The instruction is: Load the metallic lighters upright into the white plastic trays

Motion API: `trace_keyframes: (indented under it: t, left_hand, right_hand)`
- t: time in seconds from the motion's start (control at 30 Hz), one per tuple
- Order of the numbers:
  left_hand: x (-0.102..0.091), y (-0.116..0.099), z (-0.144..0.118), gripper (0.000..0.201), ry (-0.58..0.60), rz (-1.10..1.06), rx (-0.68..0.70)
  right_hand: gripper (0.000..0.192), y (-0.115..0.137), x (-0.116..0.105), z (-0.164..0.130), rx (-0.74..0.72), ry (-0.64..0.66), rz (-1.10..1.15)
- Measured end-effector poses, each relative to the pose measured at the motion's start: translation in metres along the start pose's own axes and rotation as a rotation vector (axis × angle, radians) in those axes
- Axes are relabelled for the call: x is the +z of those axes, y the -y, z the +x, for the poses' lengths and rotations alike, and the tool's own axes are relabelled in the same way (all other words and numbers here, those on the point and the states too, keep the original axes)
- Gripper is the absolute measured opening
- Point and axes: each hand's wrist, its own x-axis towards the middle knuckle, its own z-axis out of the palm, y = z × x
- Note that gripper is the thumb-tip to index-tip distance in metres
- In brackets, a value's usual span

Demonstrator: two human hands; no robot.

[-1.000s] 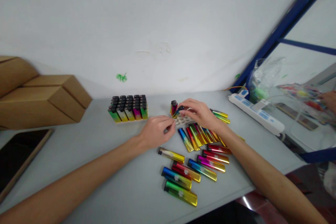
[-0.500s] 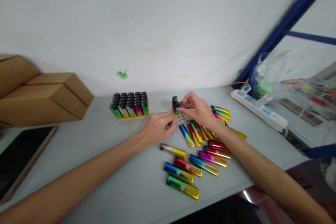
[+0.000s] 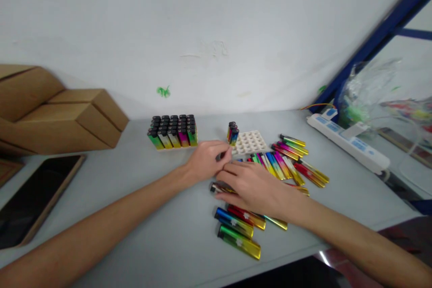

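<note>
We see the right hand (image 3: 251, 186) lying flat, palm down, on the loose lighters (image 3: 236, 225) at the near edge of the table (image 3: 135, 216), its fingertips on the black cap end of a yellow lighter (image 3: 216, 187); whether it actually grips that one we cannot tell. The left hand (image 3: 207, 162) sits just behind it, fingers curled, thumb and forefinger pinched at the near corner of the white tray (image 3: 250, 142), though what they hold is too small to make out. Two or three lighters stand upright in the tray's far left corner (image 3: 232, 133). More lighters fan out in a row to the right of the tray (image 3: 290, 164), and a full tray of lighters (image 3: 173, 132) stands well to the left.

The table is pale grey against a white wall; cardboard boxes (image 3: 60, 117) are stacked at far left, a dark tablet (image 3: 37, 193) lies in front of them, and a white power strip (image 3: 349, 148) runs along the right.

Half a second ago the right hand was up at the tray by the standing lighters; now it has come down onto the near pile, while the left hand stays put
</note>
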Motion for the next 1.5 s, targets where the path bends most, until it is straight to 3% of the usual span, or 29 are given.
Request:
trace_keyframes:
  t: [0.13,0.23,0.37,0.53,0.63,0.73,0.9,1.1,1.23,1.5]
  left_hand:
    - [0.0,-0.002,0.001,0.028,0.005,-0.006,-0.03]
    - [-0.002,-0.002,0.002,0.03,0.02,-0.025,-0.06]
    - [-0.006,0.0,0.003,0.034,0.058,-0.067,-0.072]
    - [-0.016,0.001,0.004,0.017,0.142,-0.212,-0.015]
    - [-0.016,-0.001,0.005,0.012,0.104,-0.217,-0.011]
    - [-0.011,-0.002,0.005,0.022,0.04,-0.137,-0.02]
    - [-0.005,0.0,0.004,0.029,0.056,-0.045,-0.023]
    - [-0.004,0.0,0.004,0.036,0.04,-0.006,-0.028]
    - [-0.003,0.0,0.003,0.034,0.015,-0.007,-0.015]
    - [-0.003,0.0,0.004,0.033,0.009,-0.002,-0.001]
  right_hand:
    - [0.028,0.002,0.007,0.003,0.056,0.059,-0.036]
    - [0.018,-0.006,0.007,0.002,-0.013,0.013,0.044]
    - [0.022,-0.017,-0.004,0.0,-0.058,-0.057,0.34]
    - [0.025,-0.019,-0.022,-0.005,0.044,-0.033,0.807]
    - [0.03,-0.018,-0.023,-0.007,0.127,-0.084,1.007]
    - [0.034,-0.018,-0.021,-0.006,0.19,-0.176,1.035]
    - [0.058,-0.024,-0.018,0.002,0.313,-0.304,1.139]
    - [0.044,-0.036,-0.008,0.01,0.456,-0.443,1.403]
    - [0.037,-0.037,-0.009,0.011,0.546,-0.444,1.458]
    - [0.04,-0.041,-0.012,0.013,0.558,-0.422,1.505]
